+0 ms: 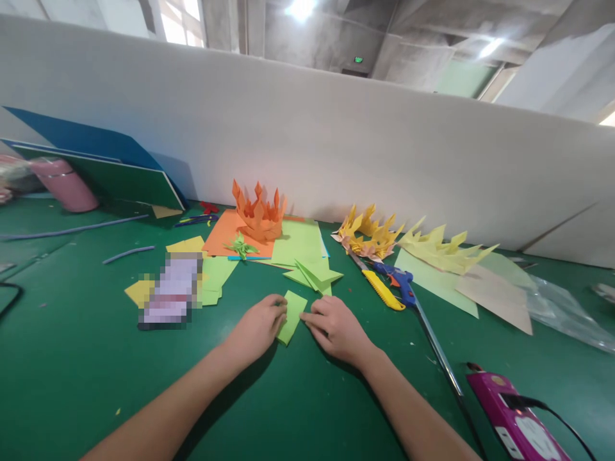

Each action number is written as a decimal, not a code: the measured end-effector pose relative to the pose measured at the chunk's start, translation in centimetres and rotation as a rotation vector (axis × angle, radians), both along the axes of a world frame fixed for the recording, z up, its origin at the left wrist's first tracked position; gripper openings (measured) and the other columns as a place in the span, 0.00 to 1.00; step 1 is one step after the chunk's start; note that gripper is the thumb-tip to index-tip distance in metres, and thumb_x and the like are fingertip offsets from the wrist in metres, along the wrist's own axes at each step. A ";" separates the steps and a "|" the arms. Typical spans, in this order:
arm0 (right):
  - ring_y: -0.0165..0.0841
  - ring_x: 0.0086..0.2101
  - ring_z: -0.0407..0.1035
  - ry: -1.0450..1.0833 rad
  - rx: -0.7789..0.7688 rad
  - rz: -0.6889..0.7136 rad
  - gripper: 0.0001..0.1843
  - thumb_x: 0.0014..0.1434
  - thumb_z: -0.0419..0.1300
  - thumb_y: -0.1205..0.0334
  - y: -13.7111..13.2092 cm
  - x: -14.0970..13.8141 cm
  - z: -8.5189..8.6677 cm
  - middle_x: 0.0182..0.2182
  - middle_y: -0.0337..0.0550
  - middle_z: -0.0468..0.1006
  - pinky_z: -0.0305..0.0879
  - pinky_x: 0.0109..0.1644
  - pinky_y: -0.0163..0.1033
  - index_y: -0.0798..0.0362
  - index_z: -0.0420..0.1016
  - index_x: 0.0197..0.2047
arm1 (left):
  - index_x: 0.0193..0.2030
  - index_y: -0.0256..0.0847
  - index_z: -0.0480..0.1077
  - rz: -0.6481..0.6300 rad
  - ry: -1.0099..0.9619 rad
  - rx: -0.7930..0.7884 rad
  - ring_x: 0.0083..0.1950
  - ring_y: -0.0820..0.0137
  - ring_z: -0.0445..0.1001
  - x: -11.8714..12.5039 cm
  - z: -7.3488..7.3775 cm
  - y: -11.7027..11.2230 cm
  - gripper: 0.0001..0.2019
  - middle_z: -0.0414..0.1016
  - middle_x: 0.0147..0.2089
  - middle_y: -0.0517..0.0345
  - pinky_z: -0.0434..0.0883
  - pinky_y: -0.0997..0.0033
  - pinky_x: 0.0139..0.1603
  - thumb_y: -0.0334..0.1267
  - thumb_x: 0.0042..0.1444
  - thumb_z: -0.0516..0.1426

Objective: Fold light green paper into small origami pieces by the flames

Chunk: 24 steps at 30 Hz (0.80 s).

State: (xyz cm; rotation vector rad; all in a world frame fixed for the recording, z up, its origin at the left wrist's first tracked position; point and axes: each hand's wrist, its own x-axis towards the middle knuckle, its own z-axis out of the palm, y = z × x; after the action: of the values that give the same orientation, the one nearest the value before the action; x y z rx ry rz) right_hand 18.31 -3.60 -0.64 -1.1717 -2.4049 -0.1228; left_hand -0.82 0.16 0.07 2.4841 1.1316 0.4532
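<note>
A small folded strip of light green paper [291,320] lies on the green tabletop between my hands. My left hand [262,323] is closed on its left edge, thumb and fingers bent against the paper. On the opposite side, my right hand [336,326] is curled, with its fingertips pinching at the right edge. Just beyond the strip sits a folded, pointed light green paper piece [314,276]. A small green paper star-like shape [241,246] rests farther back, on orange paper [218,234].
An orange paper crown [261,214] and a yellow one [369,234] stand near the white partition [307,134]. To the right are a yellow cutter [384,291], a blue glue gun [401,282] and a magenta power strip [516,416]. A phone [173,291] lies left.
</note>
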 end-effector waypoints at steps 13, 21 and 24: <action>0.32 0.30 0.65 0.112 -0.100 0.344 0.12 0.60 0.50 0.67 -1.2 -2.2 0.0 0.25 0.43 0.73 0.59 0.34 0.38 0.52 0.75 0.35 | 0.34 0.36 0.72 -0.052 -0.098 0.103 0.42 0.69 0.74 -0.2 -0.8 0.4 0.11 0.73 0.43 0.50 0.72 0.67 0.46 0.23 0.54 0.49; 0.40 0.50 0.63 0.387 0.026 -0.145 0.20 0.59 0.52 0.65 0.0 -0.2 -0.4 0.50 0.51 0.69 0.60 0.53 0.48 0.52 0.64 0.55 | 0.49 0.39 0.64 -0.128 -0.258 0.187 0.50 0.68 0.70 -0.2 -0.5 0.2 0.13 0.68 0.49 0.49 0.70 0.64 0.51 0.28 0.57 0.50; 0.40 0.54 0.60 0.385 -0.045 -0.157 0.27 0.59 0.53 0.62 0.2 0.2 -1.0 0.55 0.50 0.66 0.60 0.56 0.49 0.51 0.56 0.61 | 0.50 0.41 0.64 -0.140 -0.282 0.207 0.49 0.67 0.71 -0.3 -0.3 0.3 0.13 0.70 0.48 0.50 0.70 0.63 0.50 0.31 0.58 0.51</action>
State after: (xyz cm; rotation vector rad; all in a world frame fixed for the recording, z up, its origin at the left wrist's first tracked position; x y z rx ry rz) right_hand 18.46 -3.42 -1.60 -1.2731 -1.9907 0.1006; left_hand -1.10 0.44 -0.24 2.5465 0.8306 0.8857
